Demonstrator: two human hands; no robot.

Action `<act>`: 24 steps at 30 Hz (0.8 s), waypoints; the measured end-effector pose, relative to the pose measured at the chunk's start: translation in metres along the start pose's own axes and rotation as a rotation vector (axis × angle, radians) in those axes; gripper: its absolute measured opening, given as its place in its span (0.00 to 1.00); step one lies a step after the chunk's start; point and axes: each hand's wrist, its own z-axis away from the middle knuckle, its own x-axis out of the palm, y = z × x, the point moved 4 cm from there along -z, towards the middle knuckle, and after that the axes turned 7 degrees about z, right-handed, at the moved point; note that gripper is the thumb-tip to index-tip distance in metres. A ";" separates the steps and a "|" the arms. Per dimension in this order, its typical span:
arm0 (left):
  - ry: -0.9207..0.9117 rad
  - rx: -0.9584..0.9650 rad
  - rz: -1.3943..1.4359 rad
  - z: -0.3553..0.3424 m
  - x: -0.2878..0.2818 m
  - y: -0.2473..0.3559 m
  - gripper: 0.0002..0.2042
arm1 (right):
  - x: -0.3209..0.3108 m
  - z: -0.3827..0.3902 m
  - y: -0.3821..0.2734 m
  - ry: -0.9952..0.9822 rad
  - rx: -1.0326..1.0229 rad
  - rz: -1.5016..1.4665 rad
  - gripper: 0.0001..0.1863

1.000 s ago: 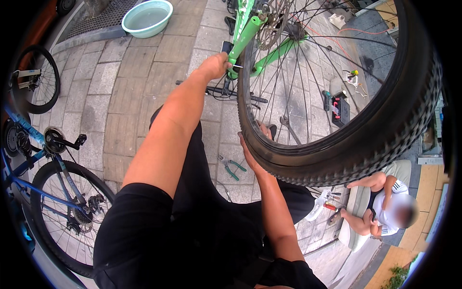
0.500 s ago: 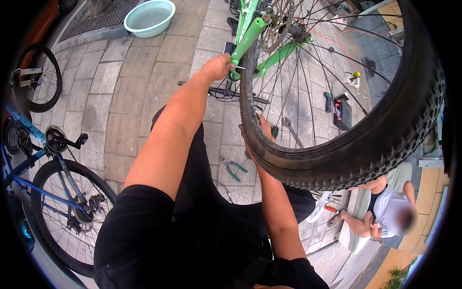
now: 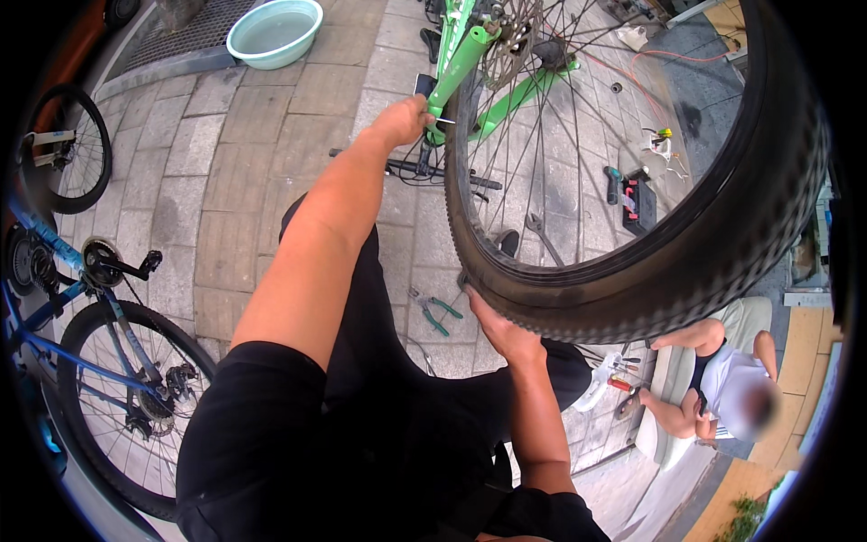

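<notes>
A bicycle with a green frame (image 3: 459,65) stands upside down before me, its wheel with a knobby black tyre (image 3: 623,303) raised toward me. My left hand (image 3: 406,119) is closed beside the green tube, next to the rim. From its fingers a thin silver rod (image 3: 442,120) points at the rim; its other end is hidden in the hand. Below the tyre's near edge, my right hand (image 3: 508,330) has its fingers stretched along the tread, close to it or touching. The fingers on its far side are partly hidden. The tread looks smeared by motion.
Green-handled pliers (image 3: 441,316), a wrench (image 3: 544,237) and a dark toolbox (image 3: 639,208) lie on the paving. A water-filled basin (image 3: 275,34) stands far left. A blue bicycle (image 3: 99,303) is at left. A person (image 3: 736,384) sits on a pale seat (image 3: 664,443) at right.
My right hand has come away from the rim and drawn back toward me along the tyre. The wheel appears to have turned. My left hand stays by the rim with the rod.
</notes>
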 end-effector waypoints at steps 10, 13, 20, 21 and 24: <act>-0.080 -0.050 -0.034 -0.001 -0.001 0.004 0.15 | -0.077 0.017 -0.033 0.219 -0.122 -0.180 0.17; -0.077 -0.051 -0.027 -0.001 -0.001 0.004 0.15 | -0.101 0.019 -0.022 0.471 -0.185 0.141 0.17; -0.065 -0.029 -0.009 -0.001 -0.001 0.002 0.15 | -0.033 -0.093 0.051 -0.088 0.479 -0.611 0.26; -0.057 -0.018 0.005 -0.002 -0.001 0.004 0.15 | -0.021 -0.110 0.056 -0.113 0.452 -0.642 0.27; -0.068 -0.037 -0.001 0.001 -0.004 0.007 0.14 | 0.011 -0.145 0.075 -0.210 0.356 -0.834 0.31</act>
